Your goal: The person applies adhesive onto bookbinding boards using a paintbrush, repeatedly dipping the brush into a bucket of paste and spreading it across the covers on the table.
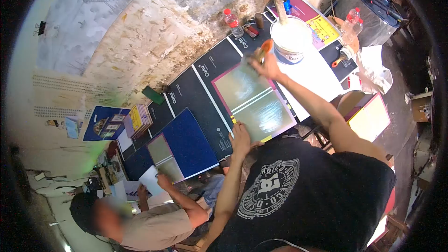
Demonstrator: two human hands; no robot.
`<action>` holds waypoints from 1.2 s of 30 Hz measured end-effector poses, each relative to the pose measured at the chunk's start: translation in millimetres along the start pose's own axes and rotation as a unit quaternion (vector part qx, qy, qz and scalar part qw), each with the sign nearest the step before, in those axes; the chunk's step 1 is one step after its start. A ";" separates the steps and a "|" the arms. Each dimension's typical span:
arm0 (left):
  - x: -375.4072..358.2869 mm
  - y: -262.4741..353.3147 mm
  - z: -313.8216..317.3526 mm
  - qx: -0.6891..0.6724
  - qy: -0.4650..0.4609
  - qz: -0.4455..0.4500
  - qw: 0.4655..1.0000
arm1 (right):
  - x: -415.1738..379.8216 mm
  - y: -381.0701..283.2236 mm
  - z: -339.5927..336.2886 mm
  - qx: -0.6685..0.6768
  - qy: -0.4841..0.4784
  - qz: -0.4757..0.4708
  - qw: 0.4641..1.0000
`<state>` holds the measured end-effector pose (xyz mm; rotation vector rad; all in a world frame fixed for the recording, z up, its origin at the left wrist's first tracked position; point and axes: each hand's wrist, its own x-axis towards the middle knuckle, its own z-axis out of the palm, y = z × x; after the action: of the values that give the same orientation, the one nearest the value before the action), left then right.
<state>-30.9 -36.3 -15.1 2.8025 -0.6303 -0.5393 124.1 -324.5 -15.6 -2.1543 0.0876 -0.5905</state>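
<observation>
Near the top edge of a shiny, wet-looking cover sheet [247, 86] with a pink border, my right hand [265, 67] is closed round a brush [266, 46] with an orange handle. The brush's bristle end is low over the sheet and partly blurred. My left hand [240, 139] rests on the lower left edge of the same sheet, its fingers extended and holding nothing. Two white strips cross the middle of the sheet, which lies on black boards [186, 88]. Just beyond my right hand stands a white bucket [290, 42] with a wooden stick in it.
A co-worker [154, 219] at the lower left holds a pale sheet [150, 180] beside a dark blue board [191, 142]. Stacked books [139, 120] and a green block [152, 95] are near the wall. Bottles [231, 21] and another brush [342, 59] lie around the bucket.
</observation>
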 end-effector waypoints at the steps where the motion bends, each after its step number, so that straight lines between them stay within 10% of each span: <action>1: -0.7 3.2 -5.7 0.000 -0.002 -0.002 1.000 | -22.2 -4.0 5.7 -0.033 -0.060 0.001 0.998; 8: -2.3 -9.3 8.8 0.002 0.013 0.018 1.000 | -54.8 -14.1 -60.5 -0.081 0.016 0.206 0.975; 11: 1.9 -17.0 17.2 0.008 0.039 0.040 0.998 | -76.5 -48.5 -17.0 0.071 0.113 0.099 0.986; 16: 0.3 -23.0 14.5 0.019 0.040 0.061 0.997 | -107.5 -53.5 44.2 -0.099 -0.073 0.089 0.988; 22: -3.9 -25.6 12.0 -0.004 0.072 0.081 0.994 | -93.6 -36.4 -84.8 -0.080 -0.033 0.326 0.941; 25: -0.2 -36.4 11.4 -0.004 0.058 0.114 0.992 | -112.9 -53.7 -56.5 0.027 0.227 0.105 0.968; 30: -1.0 -40.2 1.9 0.032 0.033 0.133 0.990 | -163.1 -75.2 40.3 -0.085 -0.010 0.177 0.981; 32: -0.4 -42.6 2.0 0.032 0.038 0.137 0.989 | -174.7 -64.8 3.4 0.045 -0.006 0.299 0.953; 36: -6.4 -49.9 10.2 0.028 0.052 0.154 0.986 | -183.6 -31.8 -82.6 -0.138 0.103 0.288 0.942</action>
<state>-21.9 9.5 -36.8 2.6863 -1.0447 -0.3171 -79.5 -316.9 -19.2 -2.1727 0.9309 -0.4690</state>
